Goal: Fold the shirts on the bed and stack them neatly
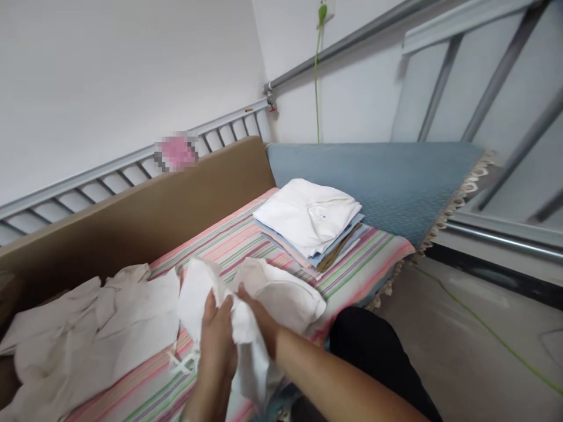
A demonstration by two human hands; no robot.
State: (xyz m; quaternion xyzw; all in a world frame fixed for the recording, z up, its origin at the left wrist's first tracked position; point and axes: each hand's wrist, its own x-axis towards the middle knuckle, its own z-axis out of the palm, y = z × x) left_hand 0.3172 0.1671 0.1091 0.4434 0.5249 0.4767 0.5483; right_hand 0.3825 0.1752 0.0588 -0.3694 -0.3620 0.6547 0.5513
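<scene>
A white cloth garment (250, 328) is bunched between my two hands, and its lower end hangs down toward my lap. My left hand (217, 334) closes round its near edge, thumb up. Close beside it, my right hand (259, 316) pinches the same cloth with fingers curled. More white fabric (281, 293) spreads on the bed to the right of my hands; whether it belongs to the same piece I cannot tell. Thin white ties (182, 360) lie by my left wrist. To the left, an off-white garment (97, 328) lies spread out and creased.
A stack of folded cloths (308, 214), white on top, sits at the bed's far end. The bed has a striped sheet (365, 266), a brown side panel (211, 181) and a blue fringed cover (352, 170). A green cord (484, 331) crosses the floor. My dark-clothed knee (373, 351) is at the front.
</scene>
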